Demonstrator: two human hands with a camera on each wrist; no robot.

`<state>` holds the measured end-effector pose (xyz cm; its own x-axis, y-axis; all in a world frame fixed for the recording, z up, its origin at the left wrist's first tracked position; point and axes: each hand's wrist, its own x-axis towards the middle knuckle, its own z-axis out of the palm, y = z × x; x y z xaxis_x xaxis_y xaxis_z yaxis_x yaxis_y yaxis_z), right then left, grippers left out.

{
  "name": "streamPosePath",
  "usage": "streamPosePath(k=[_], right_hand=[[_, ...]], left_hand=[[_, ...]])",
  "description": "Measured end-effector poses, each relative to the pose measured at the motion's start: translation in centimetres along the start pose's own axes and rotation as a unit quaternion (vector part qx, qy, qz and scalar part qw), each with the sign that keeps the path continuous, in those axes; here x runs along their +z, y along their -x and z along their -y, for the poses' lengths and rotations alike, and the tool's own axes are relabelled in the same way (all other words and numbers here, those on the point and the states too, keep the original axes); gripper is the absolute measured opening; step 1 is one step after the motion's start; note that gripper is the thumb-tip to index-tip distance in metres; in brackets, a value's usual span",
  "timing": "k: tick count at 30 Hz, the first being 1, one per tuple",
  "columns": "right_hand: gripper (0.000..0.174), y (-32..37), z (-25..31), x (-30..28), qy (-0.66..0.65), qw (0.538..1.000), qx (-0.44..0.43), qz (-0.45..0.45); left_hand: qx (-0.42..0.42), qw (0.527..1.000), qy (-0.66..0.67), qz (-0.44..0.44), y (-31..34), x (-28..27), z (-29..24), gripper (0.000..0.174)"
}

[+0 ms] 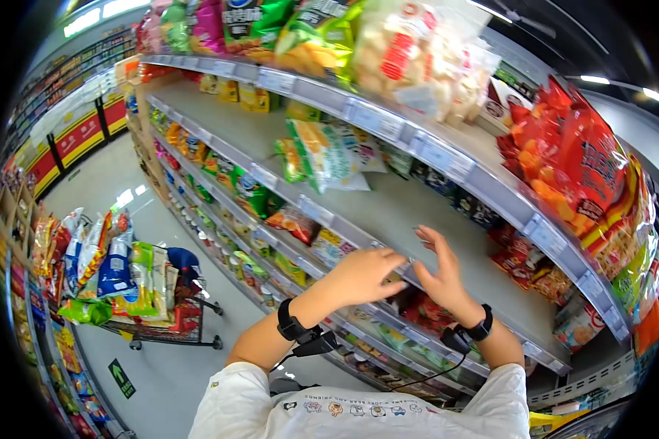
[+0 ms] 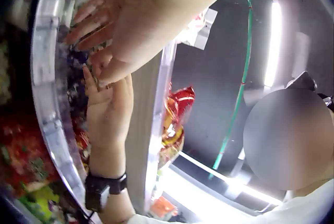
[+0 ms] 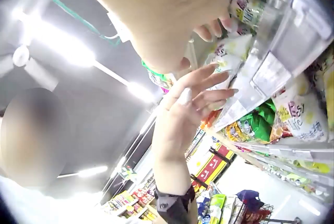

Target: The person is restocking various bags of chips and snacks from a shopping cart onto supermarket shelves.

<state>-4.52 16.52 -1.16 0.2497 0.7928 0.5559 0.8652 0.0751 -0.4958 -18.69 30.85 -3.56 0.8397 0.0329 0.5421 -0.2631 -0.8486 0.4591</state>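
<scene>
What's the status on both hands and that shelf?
Left hand and right hand close together, holding nothing visible. White-green bag on shelf, apart from both. No obstruction seen.

We find a grey middle shelf with a label strip along its front edge. On it we note a white-and-green bag, yellow packets toward the left end, and dark packets and red packets toward the right. The upper shelf carries green chip bags, a clear bag of pale puffs and a red bag. On the floor we record a loaded cart and a green arrow sign.
</scene>
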Motion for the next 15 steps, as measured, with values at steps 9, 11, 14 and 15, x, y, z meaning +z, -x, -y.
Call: streamPosePath(k=[9, 11, 14, 15], right_hand=[[0.064, -11.3, -3.8, 11.3, -0.313, 0.920, 0.236, -0.015], [0.063, -12.7, -4.7, 12.1, -0.397, 0.874, 0.278, -0.024], [0.063, -14.7, -5.4, 11.7, -0.448, 0.820, 0.355, 0.009], [0.064, -14.9, -6.4, 12.0, -0.481, 0.798, 0.362, 0.021]], left_hand=[[-0.148, 0.932, 0.003, -0.330, 6.0, -4.5, 10.1, 0.061], [-0.169, 0.928, 0.031, -0.331, 6.7, -5.0, 10.9, 0.064], [-0.186, 0.916, 0.126, -0.332, 7.1, -5.1, 11.9, 0.067], [-0.190, 0.910, 0.158, -0.333, 7.1, -5.2, 12.1, 0.068]])
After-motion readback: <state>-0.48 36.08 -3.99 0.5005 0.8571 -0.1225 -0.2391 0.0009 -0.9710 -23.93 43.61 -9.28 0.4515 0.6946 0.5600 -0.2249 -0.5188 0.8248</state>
